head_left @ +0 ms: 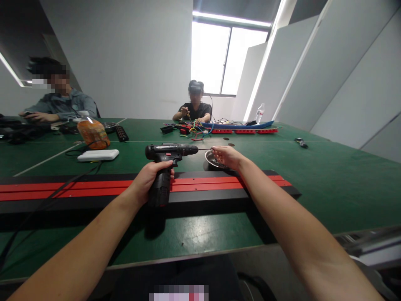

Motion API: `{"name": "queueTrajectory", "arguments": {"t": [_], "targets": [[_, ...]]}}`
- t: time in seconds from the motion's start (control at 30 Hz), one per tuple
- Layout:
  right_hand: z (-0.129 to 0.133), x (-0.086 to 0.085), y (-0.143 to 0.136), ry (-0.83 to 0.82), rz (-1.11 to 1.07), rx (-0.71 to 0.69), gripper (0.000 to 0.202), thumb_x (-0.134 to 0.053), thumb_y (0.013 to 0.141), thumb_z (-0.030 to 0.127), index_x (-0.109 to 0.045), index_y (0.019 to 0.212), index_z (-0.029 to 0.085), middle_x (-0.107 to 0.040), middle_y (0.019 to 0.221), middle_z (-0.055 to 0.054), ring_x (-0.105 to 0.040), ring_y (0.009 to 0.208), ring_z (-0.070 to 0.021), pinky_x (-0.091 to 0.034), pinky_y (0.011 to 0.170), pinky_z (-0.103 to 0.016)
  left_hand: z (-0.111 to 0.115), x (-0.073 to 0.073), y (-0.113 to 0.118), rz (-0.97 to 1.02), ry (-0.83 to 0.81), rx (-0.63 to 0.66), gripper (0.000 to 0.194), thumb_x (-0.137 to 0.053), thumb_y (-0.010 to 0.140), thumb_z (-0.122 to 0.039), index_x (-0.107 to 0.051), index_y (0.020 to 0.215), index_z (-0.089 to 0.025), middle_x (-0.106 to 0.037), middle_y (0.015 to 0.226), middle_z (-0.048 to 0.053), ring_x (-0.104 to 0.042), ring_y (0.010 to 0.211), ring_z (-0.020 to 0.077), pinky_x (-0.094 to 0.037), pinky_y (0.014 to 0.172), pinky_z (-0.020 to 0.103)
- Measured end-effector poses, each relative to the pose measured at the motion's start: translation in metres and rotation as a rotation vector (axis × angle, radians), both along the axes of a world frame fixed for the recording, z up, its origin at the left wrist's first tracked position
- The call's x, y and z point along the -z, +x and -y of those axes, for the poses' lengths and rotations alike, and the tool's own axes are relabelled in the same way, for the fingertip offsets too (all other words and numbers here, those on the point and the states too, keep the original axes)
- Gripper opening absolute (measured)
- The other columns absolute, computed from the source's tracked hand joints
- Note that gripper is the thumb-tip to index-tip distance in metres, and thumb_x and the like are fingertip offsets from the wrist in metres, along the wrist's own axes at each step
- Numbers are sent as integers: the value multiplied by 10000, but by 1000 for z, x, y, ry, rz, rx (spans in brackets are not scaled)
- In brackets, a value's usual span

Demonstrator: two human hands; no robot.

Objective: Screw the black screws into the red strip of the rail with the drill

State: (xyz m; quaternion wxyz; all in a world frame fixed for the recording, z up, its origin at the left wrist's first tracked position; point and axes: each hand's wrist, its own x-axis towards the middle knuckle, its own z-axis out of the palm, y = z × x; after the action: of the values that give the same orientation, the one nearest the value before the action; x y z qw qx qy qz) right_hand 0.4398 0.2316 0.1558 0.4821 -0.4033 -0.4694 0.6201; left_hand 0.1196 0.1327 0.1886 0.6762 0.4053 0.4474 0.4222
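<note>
My left hand (156, 177) is wrapped round the handle of a black cordless drill (161, 156), which lies level above the table with its thin bit (204, 149) pointing right. At the bit's tip, the fingers of my right hand (226, 156) are pinched together; whatever they hold is too small to make out. Just below that hand sits a round metal bowl (207, 159) with small dark pieces in it, partly covered by my fingers. A long black bar with a red strip (200, 184) runs across the table beneath both hands.
The green table (328, 175) carries a white power bank (98, 155), an orange bottle (94, 133) and a cable at left. Coloured wires (202, 129) and a blue strip (250, 125) lie farther back. Two people sit at the far side and left.
</note>
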Motion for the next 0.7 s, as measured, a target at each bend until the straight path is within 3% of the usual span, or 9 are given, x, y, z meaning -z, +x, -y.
{"name": "queueTrajectory", "arguments": {"t": [0.7], "targets": [[0, 0, -1, 12, 9, 2, 80, -720, 837, 193, -663, 869, 146, -684, 729, -38, -585, 574, -103, -434, 467, -195, -2, 2, 0, 7, 33, 2, 224, -733, 760, -294, -668, 849, -98, -672, 740, 69, -641, 547, 142, -538, 519, 236]]}}
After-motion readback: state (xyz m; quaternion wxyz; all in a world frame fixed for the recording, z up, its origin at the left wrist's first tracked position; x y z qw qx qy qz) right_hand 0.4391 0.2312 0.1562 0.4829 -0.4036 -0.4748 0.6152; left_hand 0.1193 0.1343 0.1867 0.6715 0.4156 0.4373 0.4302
